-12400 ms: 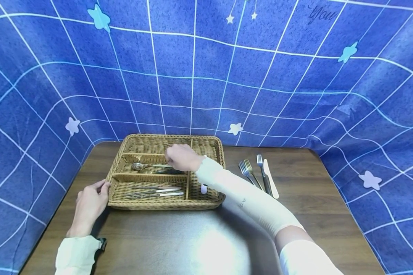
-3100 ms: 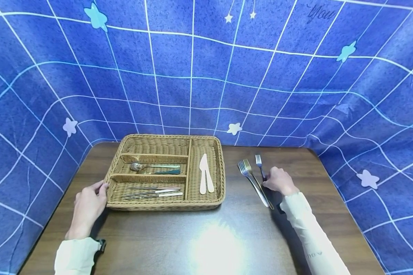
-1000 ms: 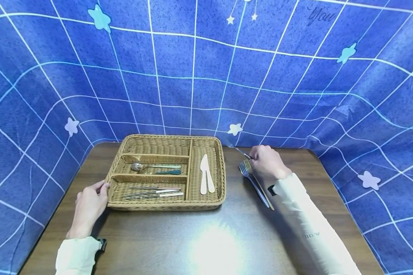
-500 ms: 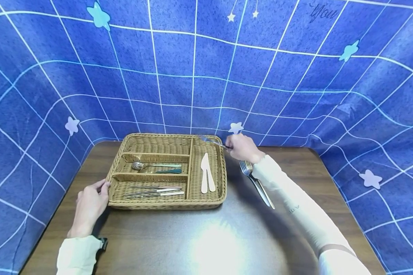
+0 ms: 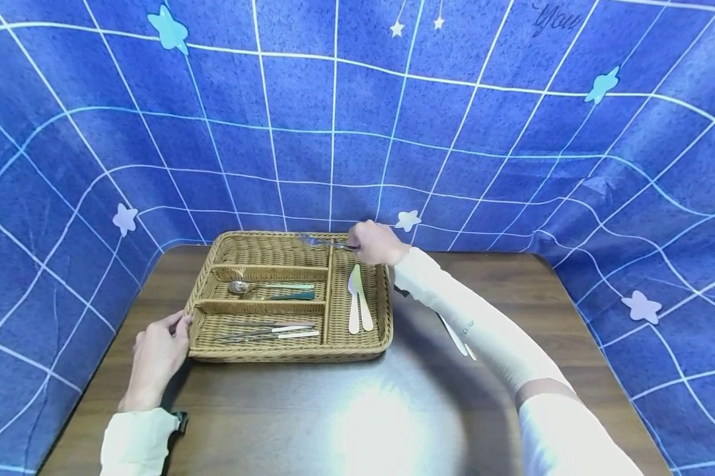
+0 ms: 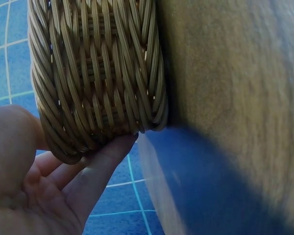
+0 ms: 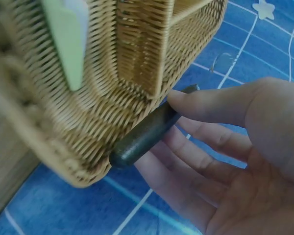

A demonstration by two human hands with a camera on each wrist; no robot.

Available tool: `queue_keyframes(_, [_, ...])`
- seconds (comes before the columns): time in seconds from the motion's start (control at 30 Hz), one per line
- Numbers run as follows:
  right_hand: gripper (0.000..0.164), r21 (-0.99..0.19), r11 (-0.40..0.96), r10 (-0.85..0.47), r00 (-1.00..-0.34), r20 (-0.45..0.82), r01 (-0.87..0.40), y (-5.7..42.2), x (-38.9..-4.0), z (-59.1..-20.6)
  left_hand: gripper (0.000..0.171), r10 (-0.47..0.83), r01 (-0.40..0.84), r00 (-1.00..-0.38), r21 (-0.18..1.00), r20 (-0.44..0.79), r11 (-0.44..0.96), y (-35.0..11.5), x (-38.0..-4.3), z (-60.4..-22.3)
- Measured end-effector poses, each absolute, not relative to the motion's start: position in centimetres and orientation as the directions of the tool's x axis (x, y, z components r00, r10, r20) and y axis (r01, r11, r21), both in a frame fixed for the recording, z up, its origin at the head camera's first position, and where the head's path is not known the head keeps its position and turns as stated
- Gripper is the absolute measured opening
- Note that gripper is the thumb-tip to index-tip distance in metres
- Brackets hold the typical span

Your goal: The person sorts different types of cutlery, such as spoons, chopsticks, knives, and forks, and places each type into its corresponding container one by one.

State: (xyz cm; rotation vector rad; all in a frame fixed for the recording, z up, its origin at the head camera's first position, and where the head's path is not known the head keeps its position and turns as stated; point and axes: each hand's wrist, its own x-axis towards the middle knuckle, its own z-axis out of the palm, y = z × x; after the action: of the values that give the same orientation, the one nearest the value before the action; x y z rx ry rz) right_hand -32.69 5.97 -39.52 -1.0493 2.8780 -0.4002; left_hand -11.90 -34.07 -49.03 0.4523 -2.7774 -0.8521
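Observation:
A wicker cutlery basket (image 5: 286, 357) with several compartments stands on the wooden table. My left hand (image 5: 158, 354) holds its left end; in the left wrist view, the fingers (image 6: 105, 166) pinch the woven corner (image 6: 103, 88). Over the back right of the basket, my right hand (image 5: 378, 243) pinches a fork (image 5: 314, 240) by its dark handle (image 7: 144, 137) between thumb and fingers. Its tines point left over the back compartment (image 5: 262, 251). Two pale knives (image 5: 354, 311) lie in the right compartment. Spoons (image 5: 238, 287) lie in the middle one, thin sticks with white ends (image 5: 295, 335) in the front one.
Cutlery handles (image 5: 457, 338) show on the table (image 5: 274, 410) right of the basket, partly hidden under my right sleeve (image 5: 482, 344). A blue patterned cloth (image 5: 357, 158) rises behind and beside the table.
My right hand picked up the dark-handled fork from the right of the table and carried it left over the basket. Earlier, two pale knives came to lie in the right compartment. The left hand stayed put.

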Motion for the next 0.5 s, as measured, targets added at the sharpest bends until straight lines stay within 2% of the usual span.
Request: queue_keyframes(0.5, [0.044,-0.138,0.738,-0.669,-0.743,-0.017,-0.661,-1.5,-34.4,-39.9,0.047,-0.352,-0.235,-0.931,0.573,0.1,0.785,-33.8,-11.9,-48.8])
